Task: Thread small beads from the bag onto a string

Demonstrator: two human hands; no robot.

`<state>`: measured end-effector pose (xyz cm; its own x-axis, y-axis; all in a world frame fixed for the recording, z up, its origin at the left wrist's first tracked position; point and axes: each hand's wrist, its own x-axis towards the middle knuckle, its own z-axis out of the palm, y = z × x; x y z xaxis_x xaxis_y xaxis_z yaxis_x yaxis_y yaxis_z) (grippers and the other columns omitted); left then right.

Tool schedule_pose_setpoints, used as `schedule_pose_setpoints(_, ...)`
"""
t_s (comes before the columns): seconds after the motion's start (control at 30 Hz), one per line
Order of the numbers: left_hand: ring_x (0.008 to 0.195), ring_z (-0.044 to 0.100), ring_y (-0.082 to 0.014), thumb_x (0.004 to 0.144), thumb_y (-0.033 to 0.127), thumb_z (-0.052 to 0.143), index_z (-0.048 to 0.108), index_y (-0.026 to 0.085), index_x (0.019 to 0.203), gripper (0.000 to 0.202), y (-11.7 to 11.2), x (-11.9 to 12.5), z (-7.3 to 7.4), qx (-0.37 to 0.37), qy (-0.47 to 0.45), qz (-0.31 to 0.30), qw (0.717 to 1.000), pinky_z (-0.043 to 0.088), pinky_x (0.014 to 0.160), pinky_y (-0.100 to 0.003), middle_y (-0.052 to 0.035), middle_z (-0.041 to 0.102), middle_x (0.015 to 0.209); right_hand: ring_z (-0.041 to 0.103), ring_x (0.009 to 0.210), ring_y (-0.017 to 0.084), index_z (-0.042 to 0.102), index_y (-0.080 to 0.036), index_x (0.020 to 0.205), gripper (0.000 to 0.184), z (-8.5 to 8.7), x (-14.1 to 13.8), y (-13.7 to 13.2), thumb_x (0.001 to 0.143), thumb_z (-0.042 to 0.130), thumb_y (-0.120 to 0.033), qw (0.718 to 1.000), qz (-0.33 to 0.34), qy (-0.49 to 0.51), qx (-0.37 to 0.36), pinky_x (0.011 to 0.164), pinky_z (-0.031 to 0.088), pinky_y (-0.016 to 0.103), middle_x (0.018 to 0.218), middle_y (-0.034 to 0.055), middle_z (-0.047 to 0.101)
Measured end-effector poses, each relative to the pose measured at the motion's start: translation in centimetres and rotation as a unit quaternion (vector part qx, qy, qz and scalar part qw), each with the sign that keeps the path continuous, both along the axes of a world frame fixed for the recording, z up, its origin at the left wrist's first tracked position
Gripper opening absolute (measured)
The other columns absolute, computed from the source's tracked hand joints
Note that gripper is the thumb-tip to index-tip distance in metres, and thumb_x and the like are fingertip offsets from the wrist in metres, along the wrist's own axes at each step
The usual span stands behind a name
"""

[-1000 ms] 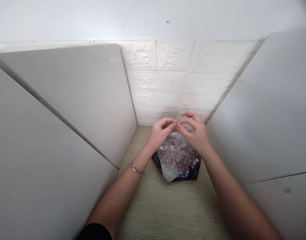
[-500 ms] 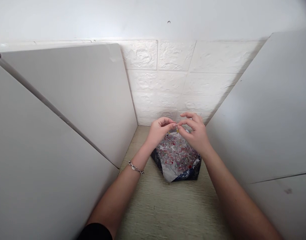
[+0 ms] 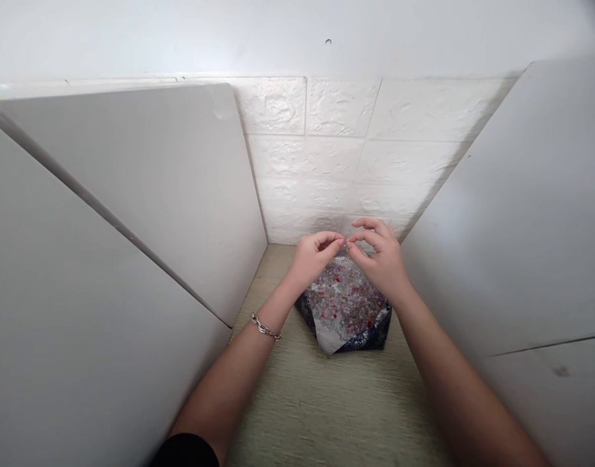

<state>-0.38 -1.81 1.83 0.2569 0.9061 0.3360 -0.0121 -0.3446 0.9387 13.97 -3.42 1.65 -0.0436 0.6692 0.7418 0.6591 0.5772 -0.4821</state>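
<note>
My left hand [image 3: 313, 257] and my right hand [image 3: 381, 259] meet fingertip to fingertip above an open dark blue bag [image 3: 345, 310] full of small red, pink and clear beads. Both hands are closed in a pinch. Whatever sits between the fingertips is too small to name. The bag lies on a pale green wood-grain surface [image 3: 326, 402]. A silver chain bracelet [image 3: 265, 328] circles my left wrist.
Tall grey-white panels stand on the left [image 3: 132, 214] and on the right [image 3: 521, 220], forming a narrow booth. A white brick-pattern wall [image 3: 336, 162] closes the back, just behind the hands.
Both hands stay pinched together over the bag, shifting only very slightly. The bag has not moved.
</note>
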Motion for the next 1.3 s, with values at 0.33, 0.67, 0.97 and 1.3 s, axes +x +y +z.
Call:
schedule_pose_setpoints(0.33, 0.063, 0.048, -0.008, 0.073, 0.032, 0.056, 0.057, 0.013, 0.069, 0.019, 0.2, 0.4, -0.2, -0.035, -0.055, -0.026, 0.997, 0.039, 0.061, -0.02, -0.0005, 0.056, 0.067, 0.049, 0.097, 0.022, 0.059, -0.023, 0.069, 0.006, 0.2, -0.4, -0.3, 0.072, 0.055, -0.023, 1.0, -0.006, 0.0, -0.006, 0.088, 0.036, 0.042, 0.101, 0.0038, 0.057)
schedule_pose_setpoints(0.67, 0.06, 0.047, -0.0065, 0.067, 0.032, 0.064, 0.06, 0.013, 0.066, 0.02, -0.1, 0.9, -0.3, -0.129, -0.151, -0.053, 0.979, 0.04, 0.061, -0.02, 0.0001, 0.056, 0.064, 0.05, 0.095, 0.022, 0.059, -0.022, 0.069, 0.005, 0.1, -0.6, -0.3, 0.072, 0.055, -0.022, 1.0, -0.018, -0.013, 0.01, 0.088, 0.036, 0.042, 0.1, 0.0043, 0.058)
schedule_pose_setpoints(0.97, 0.059, 0.049, -0.0063, 0.064, 0.033, 0.067, 0.06, 0.013, 0.07, 0.021, 0.0, 1.3, -0.9, -0.155, -0.196, -0.042, 0.967, 0.04, 0.061, -0.021, 0.0, 0.059, 0.067, 0.052, 0.093, 0.021, 0.057, -0.022, 0.068, 0.007, -0.5, -1.5, -0.2, 0.073, 0.053, -0.023, 0.999, -0.03, 0.035, 0.028, 0.085, 0.038, 0.041, 0.094, 0.0046, 0.059)
schedule_pose_setpoints(1.3, 0.063, 0.051, -0.0094, 0.074, 0.031, 0.056, 0.062, 0.014, 0.07, 0.018, -0.6, 1.4, -0.4, -0.028, -0.076, 0.046, 0.996, 0.041, 0.061, -0.022, -0.0013, 0.061, 0.068, 0.053, 0.093, 0.021, 0.057, -0.022, 0.068, 0.006, -0.6, -1.6, -0.4, 0.073, 0.053, -0.022, 0.997, -0.04, 0.062, 0.029, 0.086, 0.038, 0.04, 0.092, 0.0048, 0.059)
